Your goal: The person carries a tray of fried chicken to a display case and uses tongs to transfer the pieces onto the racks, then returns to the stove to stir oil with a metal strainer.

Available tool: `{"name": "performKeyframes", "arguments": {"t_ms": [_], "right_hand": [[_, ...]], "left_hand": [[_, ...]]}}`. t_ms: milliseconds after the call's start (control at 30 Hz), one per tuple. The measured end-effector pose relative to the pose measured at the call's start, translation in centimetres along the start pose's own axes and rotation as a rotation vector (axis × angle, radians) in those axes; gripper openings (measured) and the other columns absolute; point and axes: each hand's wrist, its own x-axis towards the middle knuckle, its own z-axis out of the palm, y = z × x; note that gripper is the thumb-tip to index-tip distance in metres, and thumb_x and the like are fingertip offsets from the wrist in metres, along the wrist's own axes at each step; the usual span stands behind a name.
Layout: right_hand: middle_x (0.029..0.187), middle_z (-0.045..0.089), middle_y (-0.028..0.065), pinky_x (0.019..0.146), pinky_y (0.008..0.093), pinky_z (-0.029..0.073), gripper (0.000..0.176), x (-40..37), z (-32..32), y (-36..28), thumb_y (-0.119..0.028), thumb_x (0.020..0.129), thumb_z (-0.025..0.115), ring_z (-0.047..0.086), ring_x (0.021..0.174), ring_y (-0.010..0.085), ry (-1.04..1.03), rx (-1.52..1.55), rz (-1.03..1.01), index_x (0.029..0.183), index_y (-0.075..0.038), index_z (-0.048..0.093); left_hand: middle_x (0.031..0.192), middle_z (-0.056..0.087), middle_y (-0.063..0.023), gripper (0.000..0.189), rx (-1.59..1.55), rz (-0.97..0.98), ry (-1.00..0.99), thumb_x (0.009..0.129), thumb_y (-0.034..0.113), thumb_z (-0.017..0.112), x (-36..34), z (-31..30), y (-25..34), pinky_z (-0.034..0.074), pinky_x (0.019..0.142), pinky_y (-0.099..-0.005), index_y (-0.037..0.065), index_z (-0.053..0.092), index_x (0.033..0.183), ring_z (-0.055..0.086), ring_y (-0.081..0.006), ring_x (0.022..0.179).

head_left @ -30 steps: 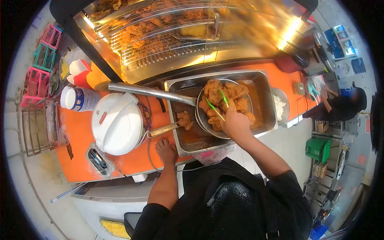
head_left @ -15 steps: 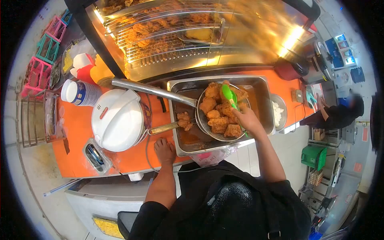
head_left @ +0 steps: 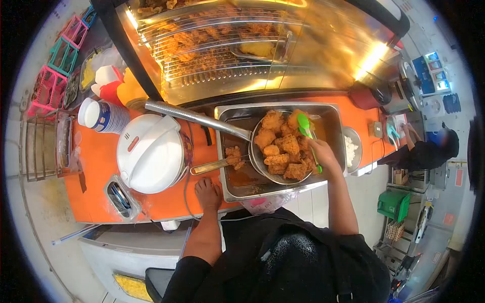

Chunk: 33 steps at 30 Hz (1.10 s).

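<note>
My right hand (head_left: 324,155) grips green-tipped tongs (head_left: 304,124) over the right side of a round, long-handled metal bowl (head_left: 256,160). Browned fried chicken pieces (head_left: 287,145) fill the bowl, and the tongs' tips lie at the pieces along its upper right. The bowl sits in a rectangular steel tray (head_left: 331,121) with brown liquid at the bottom. Left of it, a smaller utensil with a long flat handle (head_left: 209,166) leans over the tray's edge, a chicken piece (head_left: 234,157) at its end. My left hand (head_left: 208,193) lies flat on the orange counter (head_left: 166,204), fingers spread, beside the tray.
A white lidded pot (head_left: 151,154) and stacked paper cups (head_left: 107,117) stand to the left. Behind the tray is a lit display case (head_left: 217,65) of fried food. A bowl with white pieces (head_left: 352,147) sits right; another person (head_left: 424,149) works farther off.
My right hand and the tongs have shifted right and slightly down, off the middle of the chicken pieces. My left hand stays on the counter. The whole view has shifted slightly.
</note>
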Motion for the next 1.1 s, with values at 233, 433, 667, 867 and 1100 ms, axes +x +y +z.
{"name": "performKeyframes", "arguments": {"t_ms": [233,433,667,867,1100], "right_hand": [[0.061,0.053,0.0026,0.037,0.0260,0.038,0.036,-1.0,-0.3,2.4,-0.039,0.102,0.058,0.047,0.041,0.0109,-0.122,0.129,-0.176,0.106,-0.003,0.061],[0.063,0.050,0.0000,0.037,0.0246,0.036,0.036,0.0,5.6,-6.1,-0.043,0.104,0.054,0.044,0.043,0.0095,-0.467,0.224,-0.276,0.105,-0.007,0.057],[0.060,0.050,0.0015,0.042,0.0273,0.037,0.040,10.3,20.9,-17.0,-0.048,0.105,0.050,0.043,0.042,0.0142,-0.625,0.541,-0.368,0.097,-0.009,0.056],[0.064,0.054,0.0027,0.047,0.0314,0.041,0.037,16.0,28.3,-24.3,-0.047,0.105,0.050,0.050,0.050,0.0174,-0.475,0.864,-0.245,0.094,-0.012,0.055],[0.066,0.054,0.0046,0.047,0.0309,0.044,0.043,10.2,23.4,-19.0,-0.050,0.105,0.048,0.053,0.053,0.0164,-0.556,0.783,-0.107,0.103,-0.007,0.055]], "left_hand": [[0.116,0.054,-0.0172,0.030,0.002,-0.016,0.028,0.088,0.023,0.060,0.0,0.0,0.0,0.040,0.099,-0.0505,0.004,0.055,0.110,0.048,-0.0371,0.112],[0.115,0.054,-0.0171,0.031,-0.024,-0.010,0.021,0.089,0.026,0.059,0.0,-0.4,-0.2,0.040,0.099,-0.0509,0.004,0.056,0.111,0.049,-0.0377,0.112],[0.118,0.054,-0.0158,0.032,-0.038,-0.045,-0.021,0.089,0.027,0.059,0.0,0.0,-0.6,0.040,0.102,-0.0514,0.005,0.057,0.112,0.049,-0.0370,0.117],[0.120,0.054,-0.0159,0.036,-0.086,-0.028,-0.001,0.087,0.025,0.060,-0.1,0.0,-0.9,0.040,0.103,-0.0522,0.006,0.057,0.118,0.049,-0.0377,0.119],[0.120,0.054,-0.0170,0.042,-0.038,-0.024,-0.061,0.088,0.025,0.060,0.1,0.2,-0.6,0.039,0.102,-0.0524,0.006,0.055,0.126,0.048,-0.0381,0.117]]}}
